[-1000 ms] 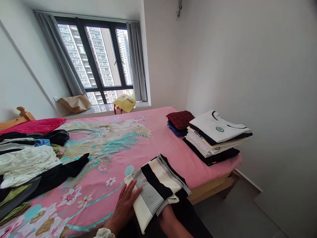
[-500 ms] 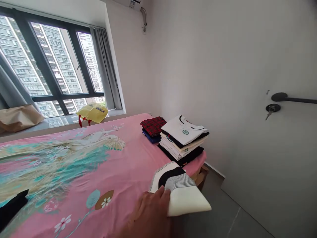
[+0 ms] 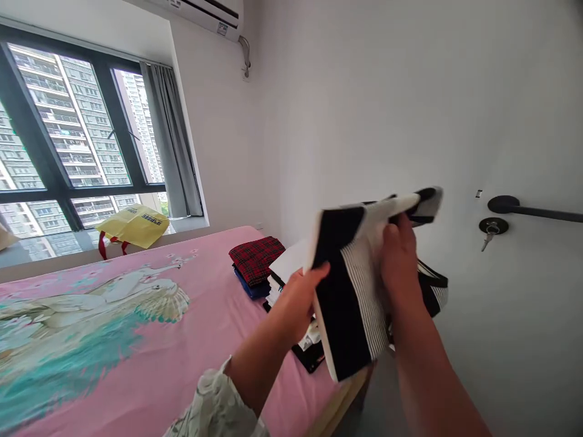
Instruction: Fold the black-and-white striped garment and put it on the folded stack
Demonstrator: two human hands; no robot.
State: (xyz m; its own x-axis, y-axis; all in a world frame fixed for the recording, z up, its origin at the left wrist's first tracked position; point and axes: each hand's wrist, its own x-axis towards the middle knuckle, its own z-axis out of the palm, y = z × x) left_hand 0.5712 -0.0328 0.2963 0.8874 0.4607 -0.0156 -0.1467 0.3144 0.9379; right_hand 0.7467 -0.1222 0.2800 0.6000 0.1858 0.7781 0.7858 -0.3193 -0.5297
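My L grip (image 3: 296,303) and R grip (image 3: 401,261) are clenched on the striped top (image 3: 355,291), held taut in mid-air over the pink bed (image 3: 182,346), w/ plaid shirt (image 3: 255,260) beyond.

Left hand (image 3: 298,300) and right hand (image 3: 401,261) on a black-and-white striped garment (image 3: 353,291), held above a pink bedspread (image 3: 136,364).

No words can be read here. The yellow tote bag (image 3: 132,226) at nine o'clock carries dark printing too small to make out, and the split air conditioner (image 3: 195,9) at eleven o'clock has a small white label (image 3: 221,28), also illegible.
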